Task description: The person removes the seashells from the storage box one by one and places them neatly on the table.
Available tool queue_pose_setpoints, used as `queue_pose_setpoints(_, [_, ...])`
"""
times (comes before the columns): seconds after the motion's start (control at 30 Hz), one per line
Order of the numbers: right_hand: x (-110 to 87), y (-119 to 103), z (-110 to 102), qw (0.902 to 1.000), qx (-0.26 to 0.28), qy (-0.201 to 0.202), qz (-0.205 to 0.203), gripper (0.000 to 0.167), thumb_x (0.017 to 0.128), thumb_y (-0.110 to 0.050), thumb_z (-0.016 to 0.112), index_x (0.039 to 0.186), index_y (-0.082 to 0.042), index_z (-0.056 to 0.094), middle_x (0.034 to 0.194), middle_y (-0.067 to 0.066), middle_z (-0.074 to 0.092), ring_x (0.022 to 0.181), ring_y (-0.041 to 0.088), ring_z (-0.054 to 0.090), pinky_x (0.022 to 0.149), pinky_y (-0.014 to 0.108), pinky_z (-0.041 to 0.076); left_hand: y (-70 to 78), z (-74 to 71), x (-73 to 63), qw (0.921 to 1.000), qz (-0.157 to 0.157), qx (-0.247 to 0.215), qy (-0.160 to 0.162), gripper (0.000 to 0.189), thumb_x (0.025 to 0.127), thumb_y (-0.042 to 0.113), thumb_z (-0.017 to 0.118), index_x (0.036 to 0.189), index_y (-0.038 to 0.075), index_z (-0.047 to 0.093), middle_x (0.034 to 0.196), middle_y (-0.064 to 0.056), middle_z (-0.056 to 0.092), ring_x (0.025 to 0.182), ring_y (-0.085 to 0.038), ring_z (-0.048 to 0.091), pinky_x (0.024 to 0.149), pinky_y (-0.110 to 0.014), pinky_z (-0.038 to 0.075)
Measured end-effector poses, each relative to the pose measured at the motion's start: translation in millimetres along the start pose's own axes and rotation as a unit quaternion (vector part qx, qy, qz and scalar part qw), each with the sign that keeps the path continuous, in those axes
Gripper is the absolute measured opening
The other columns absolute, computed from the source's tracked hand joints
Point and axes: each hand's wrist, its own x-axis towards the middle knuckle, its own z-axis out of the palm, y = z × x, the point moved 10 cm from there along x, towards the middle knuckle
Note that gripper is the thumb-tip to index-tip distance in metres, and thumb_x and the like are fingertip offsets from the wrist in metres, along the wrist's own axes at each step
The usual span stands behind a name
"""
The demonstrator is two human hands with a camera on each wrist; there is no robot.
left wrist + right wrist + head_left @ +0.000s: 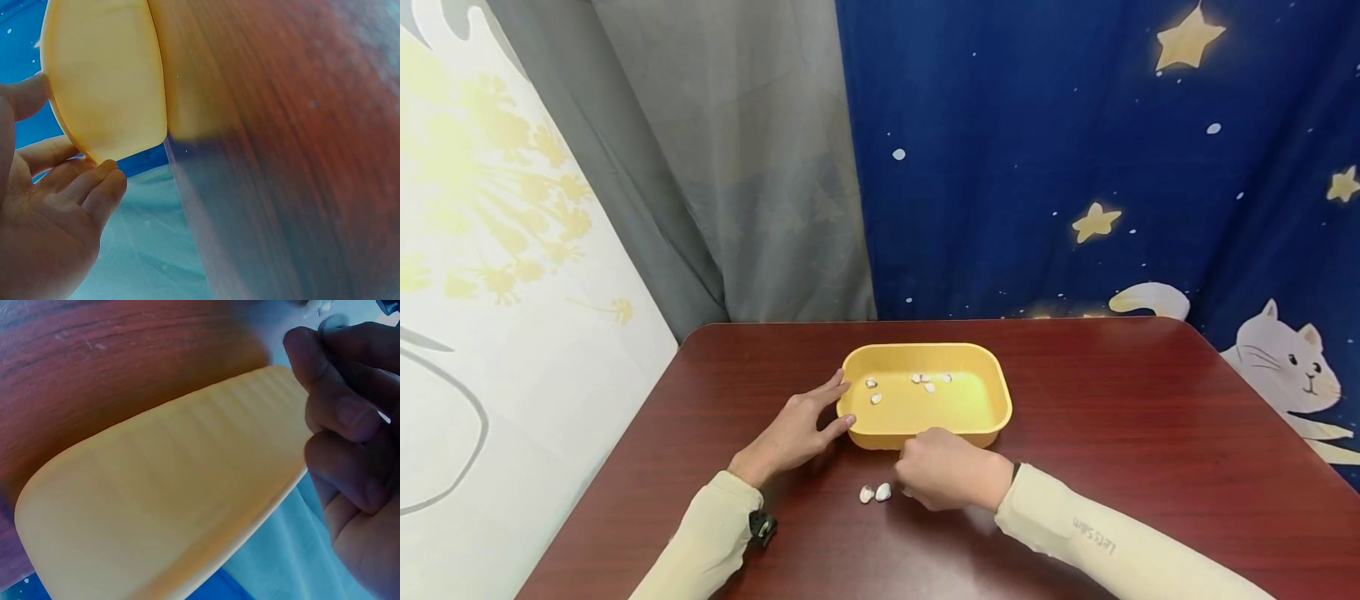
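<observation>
We note two small white shell-like pieces (883,492) on the glossy red-brown surface (1097,400); just beside, the right hand (951,472) pinches a pale piece (333,324). The left hand (793,429), fingers spread, touches the yellow rounded-rectangular tray (910,414); surface extends past its sides and behind.

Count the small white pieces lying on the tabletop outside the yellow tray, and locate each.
2: in front of the yellow tray, one white piece and, just right of it, another white piece beside the right hand. More may be hidden beneath that hand.
</observation>
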Motion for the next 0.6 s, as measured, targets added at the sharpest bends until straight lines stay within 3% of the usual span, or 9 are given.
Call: queue_pose_setpoints(0.6, [6.1, -9.0, 9.5, 0.9982, -0.059, 0.009, 0.001, 0.023, 0.080, -0.025, 0.078, 0.060, -0.026, 0.065, 0.057, -0.012, 0.062, 0.050, 0.007, 0.054, 0.044, 0.026, 0.045, 1.6, -1.0, 0.1, 0.9999, 0.008, 0.008, 0.006, 0.062, 0.099, 0.036, 0.063, 0.149, 0.004, 0.047, 0.163, -0.013, 0.035, 0.146, -0.029, 0.043, 0.116, -0.049, 0.042])
